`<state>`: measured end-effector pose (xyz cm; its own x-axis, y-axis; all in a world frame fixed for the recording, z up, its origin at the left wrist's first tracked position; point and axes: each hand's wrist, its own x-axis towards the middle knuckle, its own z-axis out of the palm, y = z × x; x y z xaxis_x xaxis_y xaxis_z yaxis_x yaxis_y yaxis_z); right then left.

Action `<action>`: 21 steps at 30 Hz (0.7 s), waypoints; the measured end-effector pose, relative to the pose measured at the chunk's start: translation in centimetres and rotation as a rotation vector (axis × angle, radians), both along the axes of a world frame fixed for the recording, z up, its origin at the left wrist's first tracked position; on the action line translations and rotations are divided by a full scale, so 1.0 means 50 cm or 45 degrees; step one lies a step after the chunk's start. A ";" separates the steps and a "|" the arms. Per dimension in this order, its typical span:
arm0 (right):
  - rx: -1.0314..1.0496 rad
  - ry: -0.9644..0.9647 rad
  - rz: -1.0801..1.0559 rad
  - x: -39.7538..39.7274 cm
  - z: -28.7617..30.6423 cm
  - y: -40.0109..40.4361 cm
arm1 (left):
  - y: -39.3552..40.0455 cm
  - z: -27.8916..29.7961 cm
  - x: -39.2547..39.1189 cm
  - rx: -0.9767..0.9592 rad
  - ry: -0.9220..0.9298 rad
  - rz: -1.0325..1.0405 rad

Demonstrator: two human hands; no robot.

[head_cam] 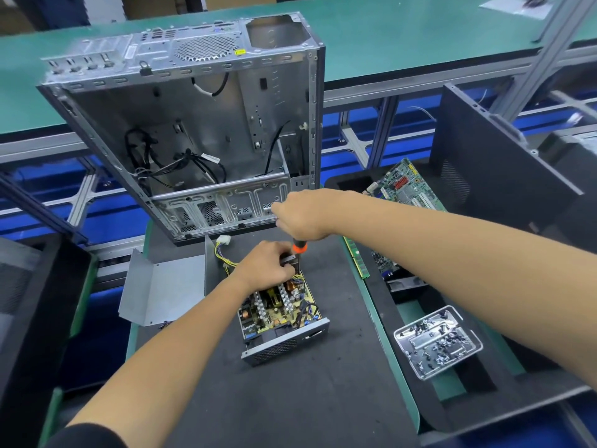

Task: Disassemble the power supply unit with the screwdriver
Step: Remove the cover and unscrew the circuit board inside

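The power supply (284, 321) lies just below the middle of the frame on the dark mat (290, 399). Its cover is off, so I look straight down on its yellowish board crowded with coils, capacitors and ribbed metal fins. One grey wall with a mesh grille faces the lower edge of the frame, and a bundle of yellow and black wires (223, 253) trails from its far end toward a white plug.

My left hand (265, 265) reaches in from the lower left, forearm stretched across the mat. Its fingers are curled down over the far end of the power supply, gripping a dark part there. My right hand (300, 215) comes in from the right edge, arm nearly level, and is wrapped tight around the top of the screwdriver (298, 253). The orange and black handle points down from my fist, and the shaft stands nearly upright with its tip down among the parts at the far end of the board, just beside my left fingers.

The grey metal cover (161, 287) lies left of the power supply. An open computer case (193, 124) stands in the upper left, and a tray of screws (437, 341) sits at lower right.
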<state>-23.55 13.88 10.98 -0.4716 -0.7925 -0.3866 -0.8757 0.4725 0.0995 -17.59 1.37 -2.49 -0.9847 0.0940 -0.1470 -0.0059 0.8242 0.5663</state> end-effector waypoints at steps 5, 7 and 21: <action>-0.247 -0.511 -0.012 -0.016 0.011 0.018 | 0.003 0.007 0.002 0.002 0.030 -0.014; -0.256 -0.428 -0.069 -0.016 0.003 0.016 | 0.003 0.006 0.001 -0.004 0.019 -0.011; -0.235 -0.161 -0.154 -0.021 -0.023 0.018 | 0.008 0.007 -0.001 -0.011 -0.025 0.026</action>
